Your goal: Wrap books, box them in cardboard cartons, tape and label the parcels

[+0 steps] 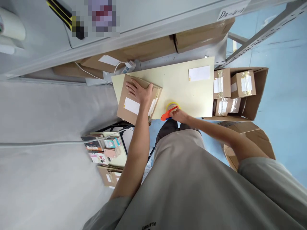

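My left hand lies flat, fingers spread, on top of a brown cardboard box that sits at the left end of a pale yellow board. The box bears a white label. My right hand is closed round a tape dispenser with an orange-red handle and a yellowish roll, at the board's near edge just right of the box.
A white label lies on the board's far right. An open carton of small taped boxes stands to the right, another open carton nearer. Brown boxes sit under a grey shelf. Small packaged goods lie below left.
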Motion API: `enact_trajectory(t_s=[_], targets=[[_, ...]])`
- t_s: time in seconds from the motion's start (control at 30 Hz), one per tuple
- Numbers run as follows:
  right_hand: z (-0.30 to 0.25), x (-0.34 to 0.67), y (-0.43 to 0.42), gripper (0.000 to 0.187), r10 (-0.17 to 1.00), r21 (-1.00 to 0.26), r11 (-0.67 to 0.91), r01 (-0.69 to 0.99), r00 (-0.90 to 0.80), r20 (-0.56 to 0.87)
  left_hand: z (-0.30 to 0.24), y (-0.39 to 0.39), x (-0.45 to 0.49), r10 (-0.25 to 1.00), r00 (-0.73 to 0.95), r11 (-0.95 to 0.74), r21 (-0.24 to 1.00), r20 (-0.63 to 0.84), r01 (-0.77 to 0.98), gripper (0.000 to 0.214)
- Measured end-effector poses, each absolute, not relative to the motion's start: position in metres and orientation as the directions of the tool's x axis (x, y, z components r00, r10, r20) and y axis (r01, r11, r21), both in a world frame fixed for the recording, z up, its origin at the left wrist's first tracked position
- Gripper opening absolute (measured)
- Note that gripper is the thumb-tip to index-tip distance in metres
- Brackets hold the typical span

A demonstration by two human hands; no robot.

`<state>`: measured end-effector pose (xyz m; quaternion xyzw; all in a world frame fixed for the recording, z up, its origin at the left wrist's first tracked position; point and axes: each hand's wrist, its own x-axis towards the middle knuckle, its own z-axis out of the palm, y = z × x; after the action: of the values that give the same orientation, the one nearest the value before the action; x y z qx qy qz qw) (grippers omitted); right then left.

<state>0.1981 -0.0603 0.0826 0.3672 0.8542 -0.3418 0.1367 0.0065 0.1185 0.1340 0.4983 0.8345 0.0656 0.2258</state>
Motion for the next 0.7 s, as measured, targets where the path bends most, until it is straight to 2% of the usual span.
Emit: enact_trajectory(t_s=[0.13,0.23,0.33,0.47,0.6,0.7], targets=[[0.069,0.297,-0.047,0.056,0.684,-0.335,0.311,0.889,-0.454,-0.571,0.130,0.113,0.007,0.884,-0.379,0.457,0.336,-0.275,0.823,0.121],[0.061,0.318,-0.013,0.060,0.778,-0.360,0.274,0.892,-0.426,-0.462,0.127,0.106,0.011,0.902,-0.351,0.419,0.320,-0.251,0.850,0.120],[0.054,0.296,0.021,0.060,0.802,-0.379,0.343,0.860,-0.478,-0.359,0.127,0.093,0.014,0.926,-0.266,0.347,0.326,-0.269,0.879,0.122],[0.051,0.264,0.036,0.060,0.770,-0.318,0.464,0.827,-0.554,-0.317,0.126,0.069,0.008,0.952,-0.119,0.231,0.404,-0.283,0.885,0.122],[0.064,0.249,0.018,0.059,0.639,-0.247,0.631,0.735,-0.674,-0.371,0.127,0.043,-0.003,0.958,0.015,0.117,0.435,-0.287,0.893,0.120],[0.076,0.226,-0.001,0.058,0.564,-0.264,0.694,0.669,-0.734,-0.379,0.130,0.021,-0.005,0.957,0.075,0.056,0.431,-0.281,0.901,0.114]])
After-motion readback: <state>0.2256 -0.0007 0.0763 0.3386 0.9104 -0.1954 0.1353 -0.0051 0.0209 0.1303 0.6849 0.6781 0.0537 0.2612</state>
